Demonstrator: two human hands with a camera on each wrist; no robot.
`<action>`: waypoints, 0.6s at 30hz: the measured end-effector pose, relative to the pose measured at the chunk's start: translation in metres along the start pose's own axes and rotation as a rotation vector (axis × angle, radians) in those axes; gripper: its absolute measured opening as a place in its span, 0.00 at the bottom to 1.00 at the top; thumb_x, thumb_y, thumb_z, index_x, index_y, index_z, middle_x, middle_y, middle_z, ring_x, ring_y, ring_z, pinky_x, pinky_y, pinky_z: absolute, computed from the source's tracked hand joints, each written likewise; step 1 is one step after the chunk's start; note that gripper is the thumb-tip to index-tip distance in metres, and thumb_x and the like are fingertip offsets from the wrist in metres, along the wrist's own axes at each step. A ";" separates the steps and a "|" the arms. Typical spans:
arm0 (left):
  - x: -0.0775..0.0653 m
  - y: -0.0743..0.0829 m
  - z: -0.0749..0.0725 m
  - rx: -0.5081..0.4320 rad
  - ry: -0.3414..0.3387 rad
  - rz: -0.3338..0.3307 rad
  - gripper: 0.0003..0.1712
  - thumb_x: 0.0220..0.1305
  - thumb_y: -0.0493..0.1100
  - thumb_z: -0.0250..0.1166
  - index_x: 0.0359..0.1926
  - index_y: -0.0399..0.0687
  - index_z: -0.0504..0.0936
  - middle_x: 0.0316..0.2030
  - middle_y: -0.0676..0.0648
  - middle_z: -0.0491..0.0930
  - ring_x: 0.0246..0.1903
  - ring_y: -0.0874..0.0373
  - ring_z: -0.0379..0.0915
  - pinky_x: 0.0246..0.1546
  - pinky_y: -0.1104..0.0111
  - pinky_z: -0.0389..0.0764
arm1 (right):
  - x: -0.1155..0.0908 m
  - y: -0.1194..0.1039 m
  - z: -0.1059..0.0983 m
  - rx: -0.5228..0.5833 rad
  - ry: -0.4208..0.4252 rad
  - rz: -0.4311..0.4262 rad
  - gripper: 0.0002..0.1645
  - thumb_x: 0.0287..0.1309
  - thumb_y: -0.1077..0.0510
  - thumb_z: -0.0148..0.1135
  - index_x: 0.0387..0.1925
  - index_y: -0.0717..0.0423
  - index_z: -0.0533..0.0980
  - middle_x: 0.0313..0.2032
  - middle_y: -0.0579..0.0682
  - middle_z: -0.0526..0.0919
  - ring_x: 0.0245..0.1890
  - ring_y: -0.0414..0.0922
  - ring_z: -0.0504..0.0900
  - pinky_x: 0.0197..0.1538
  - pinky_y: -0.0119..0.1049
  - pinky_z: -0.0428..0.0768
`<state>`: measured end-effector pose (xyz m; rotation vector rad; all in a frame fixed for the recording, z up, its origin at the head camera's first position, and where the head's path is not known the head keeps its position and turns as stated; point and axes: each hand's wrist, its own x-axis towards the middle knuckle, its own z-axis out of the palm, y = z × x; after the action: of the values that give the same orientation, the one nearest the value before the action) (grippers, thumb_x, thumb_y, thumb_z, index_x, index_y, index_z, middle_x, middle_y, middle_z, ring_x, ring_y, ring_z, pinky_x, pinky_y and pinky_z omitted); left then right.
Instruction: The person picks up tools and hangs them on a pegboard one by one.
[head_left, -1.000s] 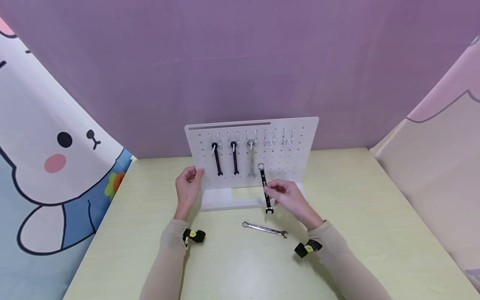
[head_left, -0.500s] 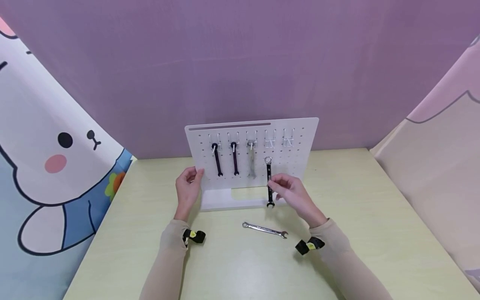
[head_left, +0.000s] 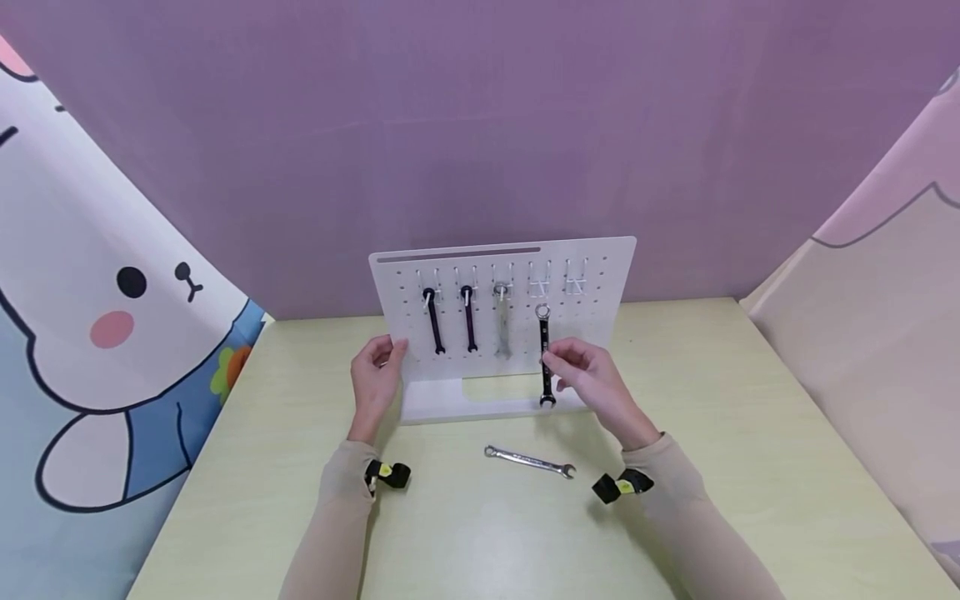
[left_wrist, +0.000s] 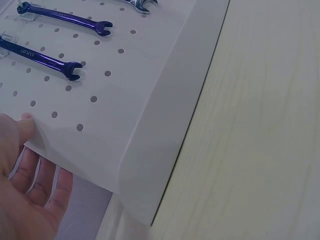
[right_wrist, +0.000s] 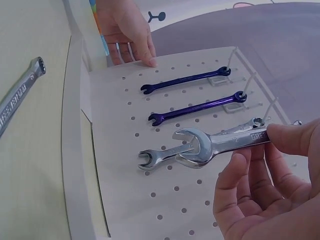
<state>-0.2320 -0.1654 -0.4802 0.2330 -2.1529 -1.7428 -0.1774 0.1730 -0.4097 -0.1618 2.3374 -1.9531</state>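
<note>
Right grip (head_left: 588,379): you pinch the chrome wrench (head_left: 545,332) mid-shaft, thumb against the fingers, little gap beyond the shaft itself. Wrench is near upright, ring end up, forked end down, in front of the white pegboard (head_left: 453,363) and below the fourth hook (head_left: 539,287) from the left. Cannot tell if its ring touches the board.

Left grip (head_left: 377,373): you hold the pegboard by its left side, thumb on the front face, fingers extended behind; parted just by the board's thickness at the thumb.

Pegboard stands toward the far edge of the counter (head_left: 465,533), well in from the left and right edges. Three wrenches hang from its left hooks, forked ends down: blue wrench (head_left: 435,323) first, purple wrench (head_left: 470,321) next, silver wrench (head_left: 503,321) third. Fifth hook (head_left: 575,286) is right of the fourth. In the right wrist view, your held wrench crosses in front of the silver one.

Loose wrench (head_left: 529,460) lies flat on the counter, on the near side of the board's base, ring end toward the counter's left edge, forked end toward its right edge.
</note>
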 end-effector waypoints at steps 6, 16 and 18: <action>-0.001 0.000 0.000 0.006 0.002 -0.004 0.14 0.74 0.44 0.70 0.52 0.38 0.87 0.46 0.36 0.87 0.39 0.64 0.79 0.40 0.80 0.78 | 0.002 -0.005 -0.002 0.006 0.015 -0.006 0.15 0.75 0.58 0.63 0.52 0.68 0.79 0.38 0.43 0.83 0.40 0.46 0.82 0.41 0.32 0.85; 0.000 0.001 0.000 -0.014 0.002 0.006 0.13 0.73 0.43 0.71 0.51 0.38 0.87 0.45 0.37 0.87 0.37 0.67 0.78 0.39 0.79 0.79 | 0.009 -0.006 -0.004 0.016 0.036 0.010 0.15 0.76 0.57 0.63 0.53 0.66 0.79 0.39 0.42 0.84 0.38 0.40 0.80 0.41 0.31 0.85; 0.000 0.001 0.000 -0.013 0.000 0.004 0.13 0.73 0.43 0.70 0.51 0.38 0.87 0.45 0.37 0.87 0.37 0.66 0.78 0.39 0.79 0.79 | 0.010 -0.006 -0.004 0.022 0.041 0.019 0.15 0.76 0.57 0.63 0.54 0.66 0.79 0.39 0.42 0.83 0.39 0.41 0.80 0.41 0.31 0.85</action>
<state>-0.2317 -0.1648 -0.4794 0.2248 -2.1398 -1.7537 -0.1874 0.1748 -0.4032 -0.0988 2.3326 -1.9905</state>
